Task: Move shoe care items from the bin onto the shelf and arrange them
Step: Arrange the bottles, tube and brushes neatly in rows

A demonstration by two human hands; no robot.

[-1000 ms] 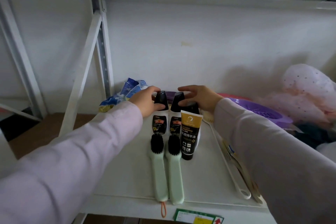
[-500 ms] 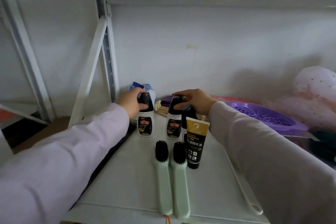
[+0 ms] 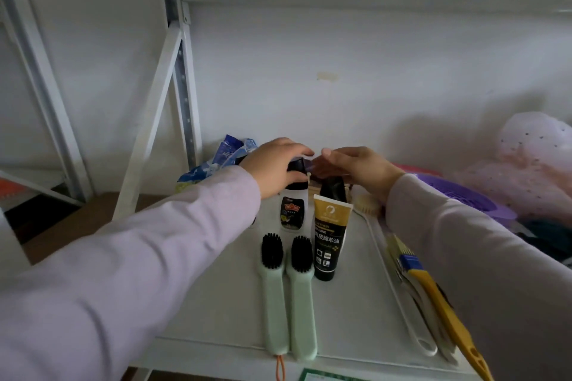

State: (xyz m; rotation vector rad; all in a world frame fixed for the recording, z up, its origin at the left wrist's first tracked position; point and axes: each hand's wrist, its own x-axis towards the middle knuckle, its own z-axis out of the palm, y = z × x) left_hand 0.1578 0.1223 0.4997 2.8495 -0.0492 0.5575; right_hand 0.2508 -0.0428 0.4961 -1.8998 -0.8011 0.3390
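Observation:
On the white shelf (image 3: pixel 216 303), my left hand (image 3: pixel 275 167) grips the black cap of an upright white shoe-polish bottle (image 3: pixel 292 213). My right hand (image 3: pixel 356 167) hovers just right of it with fingers stretched out, over a black-capped item (image 3: pixel 332 190) that stands behind a black and gold tube (image 3: pixel 328 241). Two pale green brushes (image 3: pixel 274 288) (image 3: pixel 301 297) with black bristles lie side by side in front, handles toward me. The second polish bottle is hidden, possibly behind my left sleeve.
A blue packet (image 3: pixel 223 155) lies at the back left by the shelf post (image 3: pixel 182 86). At the right are a purple basket (image 3: pixel 464 198) and a pink netted bag (image 3: pixel 532 158). A yellow-handled brush (image 3: pixel 439 297) and white long-handled brushes (image 3: pixel 399 288) lie along the right side.
My left hand has moved right with its bottle, close to my right hand. The right hand has come off the bottle it held and spread its fingers. Only one bottle label shows now.

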